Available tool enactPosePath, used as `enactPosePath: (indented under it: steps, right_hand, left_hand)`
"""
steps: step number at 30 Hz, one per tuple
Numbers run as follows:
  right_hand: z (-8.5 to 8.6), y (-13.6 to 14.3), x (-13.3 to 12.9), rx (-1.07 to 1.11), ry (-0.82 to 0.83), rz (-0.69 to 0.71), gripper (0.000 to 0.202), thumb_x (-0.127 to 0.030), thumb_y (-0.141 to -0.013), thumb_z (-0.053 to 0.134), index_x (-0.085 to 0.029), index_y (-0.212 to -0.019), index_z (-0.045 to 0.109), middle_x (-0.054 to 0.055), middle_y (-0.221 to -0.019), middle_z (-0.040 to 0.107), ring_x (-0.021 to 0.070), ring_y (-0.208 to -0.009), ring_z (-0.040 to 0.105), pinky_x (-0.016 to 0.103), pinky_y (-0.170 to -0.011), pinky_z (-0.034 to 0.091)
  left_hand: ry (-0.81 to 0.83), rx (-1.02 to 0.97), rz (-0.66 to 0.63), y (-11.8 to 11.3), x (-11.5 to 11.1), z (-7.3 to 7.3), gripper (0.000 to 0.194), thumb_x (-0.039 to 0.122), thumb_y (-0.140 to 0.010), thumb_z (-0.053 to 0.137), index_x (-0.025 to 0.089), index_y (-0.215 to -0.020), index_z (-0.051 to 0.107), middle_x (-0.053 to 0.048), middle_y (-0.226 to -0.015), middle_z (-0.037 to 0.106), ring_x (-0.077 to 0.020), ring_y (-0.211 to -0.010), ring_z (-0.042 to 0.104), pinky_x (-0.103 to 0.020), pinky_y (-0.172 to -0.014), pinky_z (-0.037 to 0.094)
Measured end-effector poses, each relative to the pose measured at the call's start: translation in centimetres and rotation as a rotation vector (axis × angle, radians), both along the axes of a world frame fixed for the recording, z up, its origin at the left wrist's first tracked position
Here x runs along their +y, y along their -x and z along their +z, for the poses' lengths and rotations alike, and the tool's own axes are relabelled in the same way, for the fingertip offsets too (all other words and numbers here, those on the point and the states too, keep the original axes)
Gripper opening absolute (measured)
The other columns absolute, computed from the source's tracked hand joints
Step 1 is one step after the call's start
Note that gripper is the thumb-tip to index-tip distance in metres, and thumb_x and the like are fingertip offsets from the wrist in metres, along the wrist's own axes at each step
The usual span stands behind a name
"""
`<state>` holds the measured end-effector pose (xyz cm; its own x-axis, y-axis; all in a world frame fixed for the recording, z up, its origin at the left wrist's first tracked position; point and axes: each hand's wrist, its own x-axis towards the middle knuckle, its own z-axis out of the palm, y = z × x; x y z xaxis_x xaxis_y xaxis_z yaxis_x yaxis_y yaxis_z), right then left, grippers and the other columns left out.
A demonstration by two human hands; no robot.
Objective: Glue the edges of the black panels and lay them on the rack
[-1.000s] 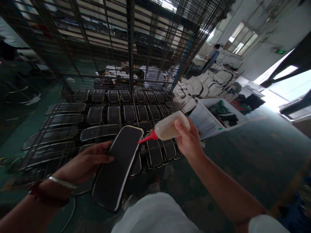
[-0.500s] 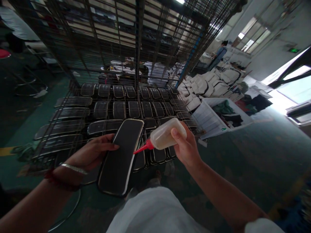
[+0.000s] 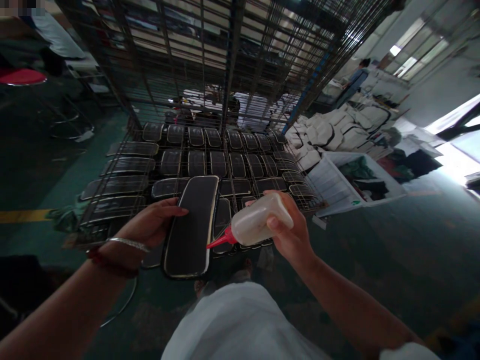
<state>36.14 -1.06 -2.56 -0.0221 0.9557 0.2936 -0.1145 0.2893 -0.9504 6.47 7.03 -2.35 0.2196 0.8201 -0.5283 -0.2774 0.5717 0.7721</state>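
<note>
My left hand (image 3: 159,222) is closed on the left edge of a long black panel (image 3: 192,227) with rounded corners, thumb on its face. A pale line runs around the panel's rim, whitest along the lower right side. In my right hand (image 3: 290,230) is a translucent squeeze bottle (image 3: 258,220) with a red pointed nozzle, lying nearly sideways and partly filled with a pale liquid. The nozzle tip meets the panel's right edge, toward its lower end. Whether liquid is flowing out cannot be seen.
Many similar black panels (image 3: 197,162) lie in rows on a wire rack (image 3: 225,65) in front of me. To the right stand a white bin (image 3: 330,182) with cloth and a heap of white pieces (image 3: 337,125). A red stool (image 3: 22,76) and other people are farther off.
The nozzle tip has slid down along the panel's right edge toward its lower end. The panel has turned more upright in view, and the whole scene has shifted to the right.
</note>
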Motion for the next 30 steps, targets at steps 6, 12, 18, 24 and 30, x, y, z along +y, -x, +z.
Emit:
enactPosePath:
  steps: [6, 12, 18, 24, 30]
  right_hand:
    - [0.4, 1.0, -0.9, 0.026, 0.006, 0.041, 0.054, -0.054, -0.097, 0.086, -0.035, -0.143, 0.065, 0.010, -0.127, 0.080, 0.0341, -0.111, 0.079, 0.055, -0.099, 0.065]
    - [0.0, 1.6, -1.2, 0.051, -0.026, 0.006, 0.052, -0.052, -0.098, 0.084, -0.035, -0.143, 0.066, 0.010, -0.129, 0.080, 0.0349, -0.114, 0.078, 0.054, -0.097, 0.065]
    - [-1.9, 3.9, -2.5, 0.145, 0.034, -0.103, 0.056, -0.053, -0.094, 0.088, -0.031, -0.141, 0.067, 0.010, -0.125, 0.081, 0.0345, -0.112, 0.078, 0.051, -0.095, 0.066]
    - [-1.4, 7.5, 1.3, 0.406, 0.275, -0.091, 0.053, -0.068, -0.087, 0.089, -0.025, -0.112, 0.072, 0.006, -0.096, 0.078, 0.0288, -0.083, 0.076, 0.044, -0.074, 0.068]
    - [0.0, 7.7, 7.0, 0.095, -0.070, -0.281, 0.054, -0.065, -0.081, 0.094, -0.028, -0.115, 0.074, 0.002, -0.105, 0.074, 0.0238, -0.097, 0.069, 0.038, -0.088, 0.060]
  left_hand:
    - [0.061, -0.015, 0.126, 1.1, -0.3, 0.1, 0.031, -0.009, -0.077, 0.070, 0.011, -0.098, 0.079, -0.008, -0.074, 0.086, -0.0240, -0.058, 0.080, -0.032, -0.058, 0.069]
    - [0.116, -0.034, 0.277, 2.1, -0.9, 0.6, 0.028, -0.012, -0.082, 0.066, 0.010, -0.095, 0.078, -0.005, -0.067, 0.082, -0.0205, -0.048, 0.075, -0.029, -0.054, 0.069]
    - [0.186, -0.075, 0.363, 3.2, -1.3, 0.4, 0.027, -0.010, -0.087, 0.060, 0.008, -0.102, 0.075, -0.004, -0.059, 0.078, -0.0216, -0.044, 0.074, -0.029, -0.052, 0.069]
    - [0.130, -0.072, 0.354, 3.0, -2.5, 0.2, 0.028, -0.010, -0.089, 0.055, 0.012, -0.094, 0.072, -0.005, -0.063, 0.080, -0.0221, -0.046, 0.076, -0.030, -0.052, 0.069]
    - [0.119, -0.124, 0.290, 1.2, -3.9, 0.4, 0.038, -0.008, -0.084, 0.056, 0.012, -0.109, 0.077, -0.008, -0.074, 0.084, -0.0236, -0.055, 0.081, -0.033, -0.057, 0.071]
